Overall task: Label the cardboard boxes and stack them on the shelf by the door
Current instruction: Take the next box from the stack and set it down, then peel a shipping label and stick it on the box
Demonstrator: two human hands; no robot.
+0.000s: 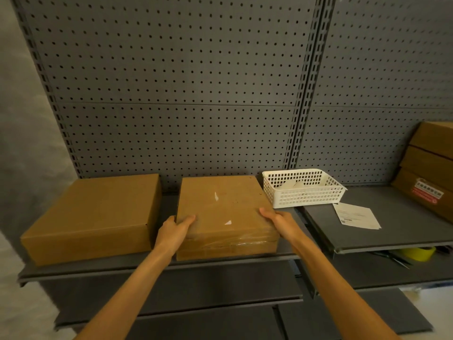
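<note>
Brown boxes (221, 207) — white perforated basket (302, 190)

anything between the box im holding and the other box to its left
Nothing, going by the head view: only a narrow strip of bare grey shelf separates the held box from the left box.

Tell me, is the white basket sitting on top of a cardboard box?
No, the white basket stands on the shelf beside the middle box.

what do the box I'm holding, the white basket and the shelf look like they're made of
Flat brown box: matte corrugated cardboard, glossy clear tape on its front edge. White rectangular basket: likely moulded plastic, judging by its even lattice walls. Dark grey shelf: probably painted steel, smooth with a thin folded lip.
</note>
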